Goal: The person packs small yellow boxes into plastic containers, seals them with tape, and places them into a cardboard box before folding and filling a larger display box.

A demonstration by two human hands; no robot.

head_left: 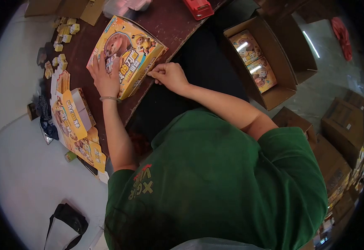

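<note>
A printed yellow-orange cardboard display box (138, 46) with a cartoon animal on its top lies on the dark red table, near the edge closest to me. My left hand (106, 77) rests on top of this box, palm down with the fingers spread. At the box's near right side is my right hand (169, 76), its thumb and fingers pinched together against the lower edge. What those fingertips grip, if anything, is too small to make out.
Flat printed box blanks (71, 121) are piled to the left, below several small yellow boxes (63, 35). A red plastic item (198, 8) sits at the table's far edge. An open carton (280, 79) on the right holds two similar printed boxes (262, 75). More cartons (342, 125) stand behind it.
</note>
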